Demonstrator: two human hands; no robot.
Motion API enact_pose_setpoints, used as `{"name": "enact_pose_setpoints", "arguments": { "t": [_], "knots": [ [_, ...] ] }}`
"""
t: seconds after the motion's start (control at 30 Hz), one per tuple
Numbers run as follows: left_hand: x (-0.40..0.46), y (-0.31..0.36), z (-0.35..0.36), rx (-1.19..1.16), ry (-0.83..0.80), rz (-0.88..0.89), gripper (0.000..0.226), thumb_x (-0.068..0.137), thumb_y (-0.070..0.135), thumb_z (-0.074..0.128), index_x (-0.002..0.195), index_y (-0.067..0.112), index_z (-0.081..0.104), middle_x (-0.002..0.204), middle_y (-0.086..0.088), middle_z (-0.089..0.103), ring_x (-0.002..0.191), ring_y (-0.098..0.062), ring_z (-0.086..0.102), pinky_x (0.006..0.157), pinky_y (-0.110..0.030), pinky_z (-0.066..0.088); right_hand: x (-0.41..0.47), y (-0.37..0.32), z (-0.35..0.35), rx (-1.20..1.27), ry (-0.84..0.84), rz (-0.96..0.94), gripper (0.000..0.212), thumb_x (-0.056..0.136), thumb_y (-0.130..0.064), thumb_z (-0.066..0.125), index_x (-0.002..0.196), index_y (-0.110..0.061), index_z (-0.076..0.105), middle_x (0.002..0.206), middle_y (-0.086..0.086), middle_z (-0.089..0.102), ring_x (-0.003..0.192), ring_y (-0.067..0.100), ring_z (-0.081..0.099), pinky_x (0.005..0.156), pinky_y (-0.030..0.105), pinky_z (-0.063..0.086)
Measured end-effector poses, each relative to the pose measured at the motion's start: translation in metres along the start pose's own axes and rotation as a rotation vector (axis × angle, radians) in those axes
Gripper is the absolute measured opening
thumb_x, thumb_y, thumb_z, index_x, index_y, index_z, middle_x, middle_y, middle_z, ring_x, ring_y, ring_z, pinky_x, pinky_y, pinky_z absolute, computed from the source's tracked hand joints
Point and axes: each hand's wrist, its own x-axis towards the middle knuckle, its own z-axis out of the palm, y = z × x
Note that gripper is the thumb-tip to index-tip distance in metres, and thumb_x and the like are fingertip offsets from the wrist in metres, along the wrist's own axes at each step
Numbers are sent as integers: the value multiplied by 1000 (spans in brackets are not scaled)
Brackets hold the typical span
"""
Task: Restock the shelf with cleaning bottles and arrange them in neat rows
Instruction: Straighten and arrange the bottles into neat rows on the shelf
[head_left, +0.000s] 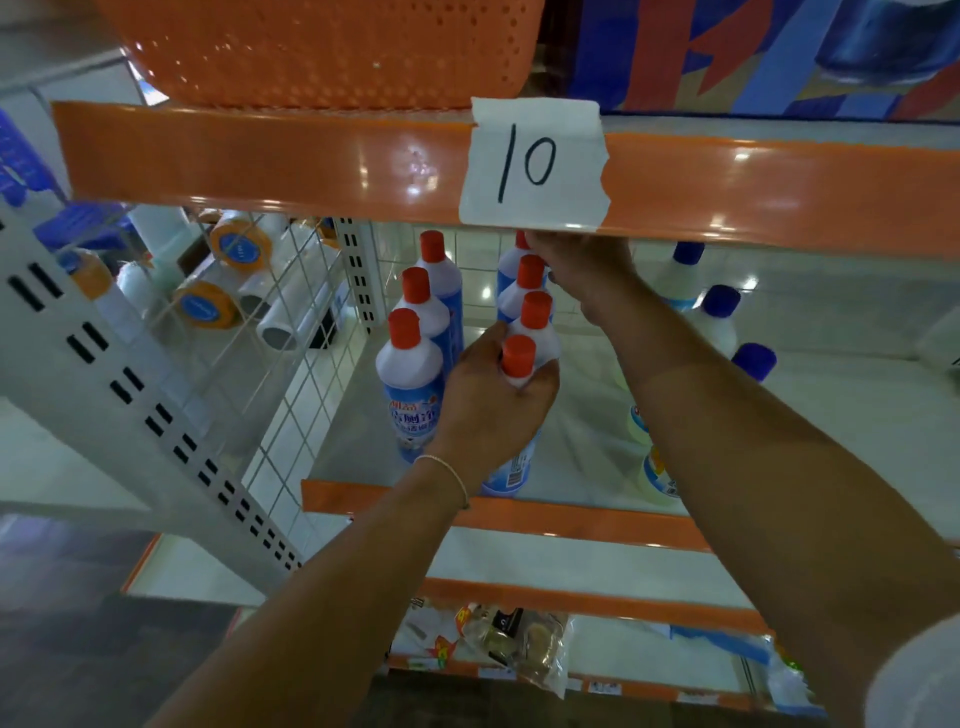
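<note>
— What's around you there?

— A shop aisle, steel shelving with orange edge strips. The shelf (597, 415) I'm working on is grey and sits under a strip carrying a taped paper label (535, 163) marked 10. An orange basket (322, 47) stands on the level above, and rolls of tape (241, 247) lie behind the wire mesh to the left.

— Which step are you on?

— Lining up the second row, I'd say. Three red-capped bottles (410, 374) already stand in a file at the left end, front to back. Just beside them a second file is forming. My left hand (493, 400) is wrapped round the neck and shoulder of the front bottle (519, 364) of that file, fingers closed on it; its base seems to sit near the front lip, though my wrist hides it.

— And the right hand?

— My right hand (582, 265) reaches deep under the strip, onto the back bottle (519, 249) of the same file. It touches the cap end, but whether the fingers are actually clamped on it I cannot tell; the strip hides them.

— What does the next move need?

— Probably nudging front and back into one straight line, parallel with the first file, without toppling the two between. The blue-capped bottles (719, 312) further right stand scattered and look like later work.
</note>
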Motion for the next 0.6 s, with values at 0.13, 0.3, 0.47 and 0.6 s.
{"name": "enact_pose_setpoints", "arguments": {
  "t": [0.13,0.3,0.47,0.6],
  "knots": [
    [1,-4,1,-17,19,4,14,84,28,66,93,22,58,78,1,66,69,-4,61,59,-9,49,-30,17,-4,-10,-35,-114,24,81,-40,72,85,-17,75,78,-6,73,71,4,67,63,19,51],
    [1,-5,3,-40,25,-2,15,83,29,66,94,22,59,79,2,66,71,-4,61,57,-9,49,-30,21,-6,-72,-62,-121,22,71,-32,83,88,-25,69,82,-15,69,75,-3,64,63,12,48],
    [1,-5,-1,-76,4,-6,14,83,25,68,93,24,57,79,7,64,72,2,60,60,-4,46,-23,19,-7,-130,-41,-115,26,78,-26,76,102,-17,70,93,-4,69,84,9,64,67,19,49],
    [0,-8,1,-41,21,6,15,81,29,68,91,27,57,76,9,63,69,1,61,62,-9,50,-14,22,-10,-152,-27,-93,23,79,-25,72,101,-18,72,97,2,71,91,17,66,76,30,55]
  ]
}}
